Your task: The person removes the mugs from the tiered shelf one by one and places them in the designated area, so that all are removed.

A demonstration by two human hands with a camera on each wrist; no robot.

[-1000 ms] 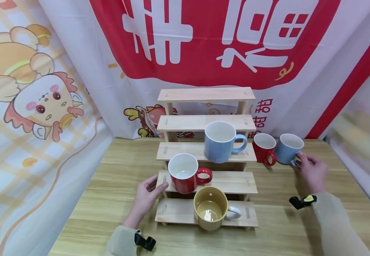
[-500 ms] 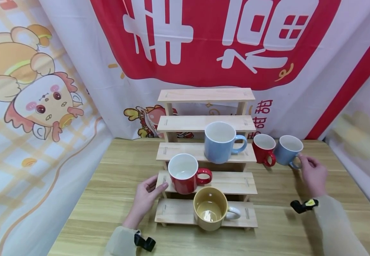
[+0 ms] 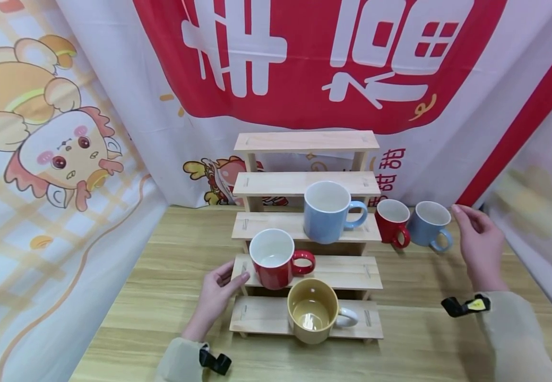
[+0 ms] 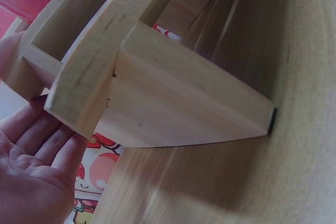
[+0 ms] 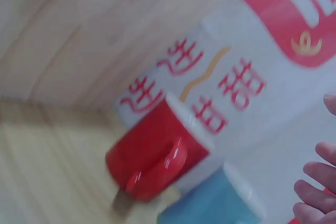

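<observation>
My left hand (image 3: 215, 294) grips the stepped pale-wood shelf (image 3: 283, 220); my right hand (image 3: 482, 241), fingers apart and empty, should clear the handle (image 3: 440, 249) of the counter's (image 3: 156, 270) blue cylindrical ceramic mug (image 3: 421, 231).

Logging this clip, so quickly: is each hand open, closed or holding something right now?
Left hand: holding the wooden shelf at its left end.
Right hand: open, holding nothing, beside the rear blue mug.

Upright blue mug (image 3: 423, 229); tiered rack (image 3: 276, 183)
</observation>
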